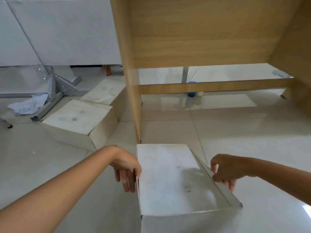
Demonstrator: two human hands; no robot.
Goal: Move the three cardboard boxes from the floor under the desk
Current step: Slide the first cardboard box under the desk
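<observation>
A whitish cardboard box (175, 179) sits close in front of me, just outside the wooden desk (202, 34). My left hand (126, 167) presses against its left side, fingers pointing down. My right hand (227, 169) grips its right side at the top edge. Two more boxes lie on the floor left of the desk's side panel: a near one (79, 118) and a far one (106, 91) touching it. The floor under the desk holds no box.
A grey metal stand (55, 91) and crumpled paper (28, 105) lie at the left. A blue object (191, 88) and a small white one (200, 93) sit behind the desk's low crossbar (218, 86). A white panel (58, 27) fills the upper left. Glossy tiles cover the floor.
</observation>
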